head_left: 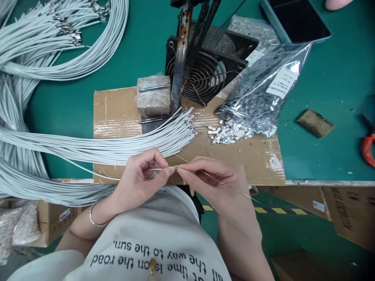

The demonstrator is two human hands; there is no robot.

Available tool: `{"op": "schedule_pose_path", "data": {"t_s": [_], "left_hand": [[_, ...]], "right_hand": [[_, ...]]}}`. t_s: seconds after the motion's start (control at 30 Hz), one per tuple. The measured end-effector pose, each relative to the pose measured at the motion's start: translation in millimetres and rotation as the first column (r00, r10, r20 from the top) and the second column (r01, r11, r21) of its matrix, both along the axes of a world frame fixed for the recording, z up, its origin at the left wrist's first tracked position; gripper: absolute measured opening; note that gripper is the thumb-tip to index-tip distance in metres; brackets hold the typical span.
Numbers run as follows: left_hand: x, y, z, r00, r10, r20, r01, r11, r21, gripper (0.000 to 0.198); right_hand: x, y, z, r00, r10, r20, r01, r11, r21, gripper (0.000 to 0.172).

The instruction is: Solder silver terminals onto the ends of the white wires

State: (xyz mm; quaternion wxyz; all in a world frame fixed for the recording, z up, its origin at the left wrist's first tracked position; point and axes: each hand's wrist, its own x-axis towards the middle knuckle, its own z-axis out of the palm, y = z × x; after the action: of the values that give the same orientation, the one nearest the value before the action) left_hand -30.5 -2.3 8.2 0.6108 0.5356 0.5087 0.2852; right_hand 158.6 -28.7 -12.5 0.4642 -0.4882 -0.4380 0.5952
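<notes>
My left hand [146, 175] is closed in a pinch around a single white cable [154, 169] near its tip. My right hand [218, 181] pinches the end of that cable, its fingertips meeting those of the left. What exactly sits at the tip is too small and covered to make out. A thin silvery wire [243, 192] runs slantwise across the right hand's fingers. Just beyond both hands lies a bundle of white cables [152, 146], their dark-tipped ends fanned out on a flat cardboard sheet [260, 160]. A pile of small white connector pieces [230, 132] lies to their right.
A plastic bag of small parts [260, 89] leans behind the pile. A black fan [202, 76], a metal post [180, 58] and a wrapped block [154, 97] stand behind. More cables [96, 66] cover the left. A phone [299, 17], brown sponge [315, 123] and red-handled tool [367, 150] lie right.
</notes>
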Motion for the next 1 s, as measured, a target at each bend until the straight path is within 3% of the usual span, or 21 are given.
{"op": "schedule_pose_path", "data": {"t_s": [0.13,0.23,0.33,0.43,0.57,0.7,0.77,0.9,1.0], "left_hand": [[0.7,-2.1,0.1,0.999,0.008,-0.050,-0.004,0.997,0.073,0.021],[4.8,-8.1,-2.7,0.996,0.083,-0.043,-0.077,0.991,0.114,0.021],[11.0,-13.5,-5.7,0.986,0.157,0.061,-0.162,0.982,0.095,0.022],[13.6,-14.7,-6.6,0.965,0.171,0.198,-0.172,0.985,-0.012,0.023],[8.7,-9.6,-5.6,0.932,0.170,0.319,-0.131,0.981,-0.141,0.013],[2.6,-3.3,-4.6,0.938,0.187,0.291,-0.132,0.971,-0.199,0.010],[1.6,-1.4,-2.8,0.954,0.205,0.220,-0.165,0.968,-0.187,0.012],[2.5,-0.8,4.5,0.977,0.202,0.061,-0.196,0.976,-0.098,0.010],[3.9,-1.5,10.2,0.986,0.165,-0.011,-0.166,0.985,-0.050,0.008]], "right_hand": [[-5.2,-3.6,1.6,0.996,-0.079,0.034,0.080,0.997,-0.009,0.012],[-20.0,-6.4,-0.5,0.978,-0.207,0.036,0.206,0.978,0.017,0.013],[-40.3,-8.3,-5.4,0.925,-0.379,-0.001,0.379,0.923,0.070,0.014],[-54.3,-9.4,-11.9,0.860,-0.509,0.025,0.488,0.836,0.251,0.017],[-55.9,-9.8,-19.2,0.830,-0.534,0.163,0.380,0.755,0.535,0.034],[-45.8,-8.8,-21.6,0.820,-0.516,0.248,0.265,0.726,0.634,0.044],[-37.3,-7.0,-20.0,0.855,-0.442,0.272,0.197,0.761,0.619,0.041],[-18.0,1.6,-13.5,0.950,-0.186,0.249,0.075,0.915,0.397,0.016],[-10.9,10.8,-10.1,0.964,-0.049,0.260,-0.050,0.932,0.360,0.024]]}}
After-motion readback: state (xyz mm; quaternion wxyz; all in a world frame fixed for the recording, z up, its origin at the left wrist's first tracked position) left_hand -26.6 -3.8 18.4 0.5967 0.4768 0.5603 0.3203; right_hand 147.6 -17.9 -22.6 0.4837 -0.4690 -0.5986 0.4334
